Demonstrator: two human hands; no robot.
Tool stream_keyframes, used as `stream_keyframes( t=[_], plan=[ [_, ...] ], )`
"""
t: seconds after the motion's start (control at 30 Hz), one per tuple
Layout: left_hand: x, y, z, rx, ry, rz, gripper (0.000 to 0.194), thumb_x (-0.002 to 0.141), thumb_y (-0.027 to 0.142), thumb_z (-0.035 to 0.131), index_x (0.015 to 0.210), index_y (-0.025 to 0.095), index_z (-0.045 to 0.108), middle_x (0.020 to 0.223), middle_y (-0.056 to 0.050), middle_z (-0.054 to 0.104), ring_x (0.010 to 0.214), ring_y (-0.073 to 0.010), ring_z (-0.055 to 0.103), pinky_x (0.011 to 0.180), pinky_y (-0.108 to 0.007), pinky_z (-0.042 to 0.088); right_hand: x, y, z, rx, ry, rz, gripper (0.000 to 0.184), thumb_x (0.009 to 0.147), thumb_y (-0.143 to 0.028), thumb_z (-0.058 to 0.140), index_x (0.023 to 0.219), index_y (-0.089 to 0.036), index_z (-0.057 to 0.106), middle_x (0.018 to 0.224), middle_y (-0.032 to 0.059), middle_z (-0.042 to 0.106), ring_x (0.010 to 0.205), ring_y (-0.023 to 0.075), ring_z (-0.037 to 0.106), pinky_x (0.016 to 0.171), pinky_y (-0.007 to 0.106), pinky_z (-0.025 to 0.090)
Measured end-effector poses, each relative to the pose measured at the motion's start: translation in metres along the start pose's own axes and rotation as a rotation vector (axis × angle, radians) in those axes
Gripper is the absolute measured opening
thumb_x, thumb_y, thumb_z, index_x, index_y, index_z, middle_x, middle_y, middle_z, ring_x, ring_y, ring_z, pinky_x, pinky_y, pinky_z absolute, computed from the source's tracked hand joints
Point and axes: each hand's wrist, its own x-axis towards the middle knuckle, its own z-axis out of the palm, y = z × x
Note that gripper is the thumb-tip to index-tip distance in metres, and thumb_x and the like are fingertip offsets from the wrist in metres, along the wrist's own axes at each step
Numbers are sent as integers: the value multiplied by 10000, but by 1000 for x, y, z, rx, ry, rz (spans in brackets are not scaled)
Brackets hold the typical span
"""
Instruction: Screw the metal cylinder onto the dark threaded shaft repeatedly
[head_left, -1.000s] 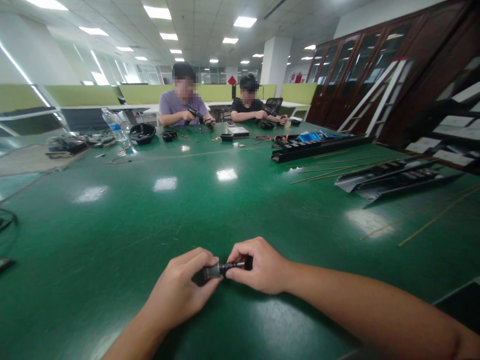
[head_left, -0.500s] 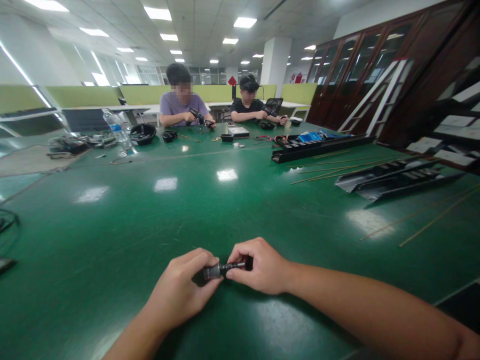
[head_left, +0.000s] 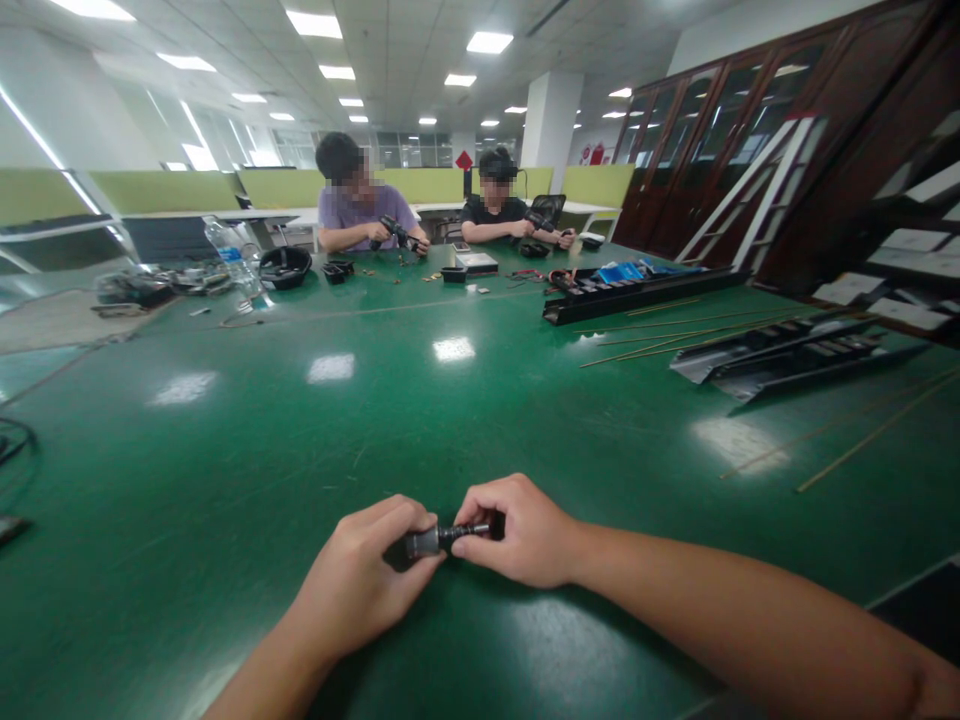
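Observation:
A small dark metal part (head_left: 441,538), a short cylinder with a thinner stem, is held between both hands just above the green table (head_left: 465,400) near its front edge. My left hand (head_left: 360,580) pinches the thicker grey end with thumb and curled fingers. My right hand (head_left: 517,530) is closed round the thinner black end. The two hands nearly touch, with only the middle of the part showing between them.
Two people sit at the far end of the table, each handling a dark tool. Long black trays (head_left: 637,290) and thin rods (head_left: 862,440) lie at the right. A water bottle (head_left: 229,255), black bowl (head_left: 285,265) and cables lie at the far left.
My hands and the part have hardly moved. The person at the far left of the table has turned their head.

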Motion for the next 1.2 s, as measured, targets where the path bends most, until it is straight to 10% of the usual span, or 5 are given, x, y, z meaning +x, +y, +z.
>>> stream_keyframes(
  t=[1.2],
  plan=[
    [1,0,-1,8,-17,-20,63,843,196,651,895,193,616,841,-26,655,746,-145,622,683,-244,488,-1,1,0,11,-8,6,124,763,-265,713,803,-150,693,646,-7,635,561,102,546,540,205,404]
  ],
)
